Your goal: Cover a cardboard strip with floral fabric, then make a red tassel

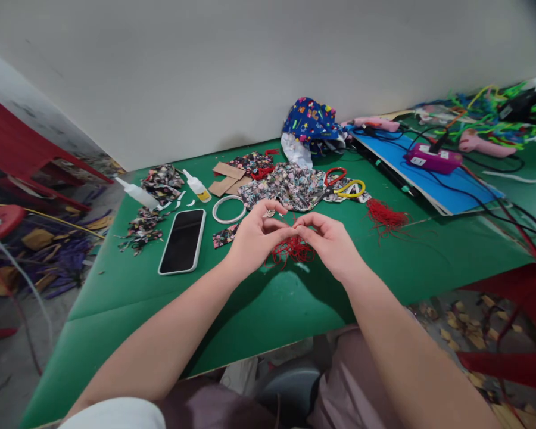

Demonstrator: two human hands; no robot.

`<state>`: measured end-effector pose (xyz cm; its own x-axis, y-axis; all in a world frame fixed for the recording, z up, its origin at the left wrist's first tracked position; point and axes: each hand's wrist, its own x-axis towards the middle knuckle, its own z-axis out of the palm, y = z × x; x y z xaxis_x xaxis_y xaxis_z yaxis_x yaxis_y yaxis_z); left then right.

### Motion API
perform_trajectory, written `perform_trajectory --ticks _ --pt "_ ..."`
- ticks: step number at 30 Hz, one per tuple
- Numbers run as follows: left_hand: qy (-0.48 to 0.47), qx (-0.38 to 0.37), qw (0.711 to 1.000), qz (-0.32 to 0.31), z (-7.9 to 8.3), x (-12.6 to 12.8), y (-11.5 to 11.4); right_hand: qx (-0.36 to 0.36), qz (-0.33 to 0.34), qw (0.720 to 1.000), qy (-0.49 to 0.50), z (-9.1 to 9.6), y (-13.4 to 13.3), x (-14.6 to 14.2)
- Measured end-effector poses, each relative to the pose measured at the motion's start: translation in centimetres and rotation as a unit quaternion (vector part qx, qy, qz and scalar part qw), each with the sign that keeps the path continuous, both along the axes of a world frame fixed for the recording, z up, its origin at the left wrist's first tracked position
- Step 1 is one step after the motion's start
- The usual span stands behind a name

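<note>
My left hand [259,234] and my right hand [325,237] meet fingertip to fingertip above the green table [259,310]. Both pinch a thin red cord, though the exact bit between the fingers is too small to make out. A tangle of red cords [293,250] hangs or lies just below them. Crumpled floral fabric [286,186] lies right behind my hands, with scissors [351,189] with one red and one yellow handle on its right side. A white ring [229,210] and a small floral strip [226,236] are left of my left hand.
A phone [183,241], glue bottles [197,186] and fabric scraps [145,223] lie to the left. Cardboard pieces [228,179] are behind. Another red cord bundle [388,215] is on the right, near a blue folder [424,170] carrying a purple power strip [434,159] and cables.
</note>
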<state>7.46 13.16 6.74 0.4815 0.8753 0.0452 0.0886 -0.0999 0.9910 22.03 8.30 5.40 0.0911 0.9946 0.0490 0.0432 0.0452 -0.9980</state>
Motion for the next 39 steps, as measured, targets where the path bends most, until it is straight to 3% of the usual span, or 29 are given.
perform_trajectory --ticks 11,17,22,28,33,39 --pt "0.007 0.007 1.000 -0.003 0.4 0.1 -0.1 0.008 0.027 0.999 0.029 -0.4 -0.2 -0.6" --pt "0.079 0.117 0.990 0.000 0.3 -0.1 -0.3 -0.002 0.004 0.997 0.080 -0.2 0.0 -0.8" --pt "0.167 0.254 0.952 -0.031 0.2 -0.4 -0.5 -0.001 0.007 0.996 0.090 -0.4 0.1 -0.8" --pt "0.234 0.403 0.883 -0.054 -0.2 -0.4 -0.2 -0.006 0.014 0.997 0.080 -0.7 0.2 -1.1" --pt "0.297 0.457 0.838 -0.034 -0.2 -0.3 -0.3 -0.001 0.008 0.997 0.075 -0.6 0.1 -1.2" --pt "0.279 0.484 0.829 -0.011 -0.5 -0.3 -0.3 -0.001 0.004 0.999 0.044 -0.9 0.3 -1.0"
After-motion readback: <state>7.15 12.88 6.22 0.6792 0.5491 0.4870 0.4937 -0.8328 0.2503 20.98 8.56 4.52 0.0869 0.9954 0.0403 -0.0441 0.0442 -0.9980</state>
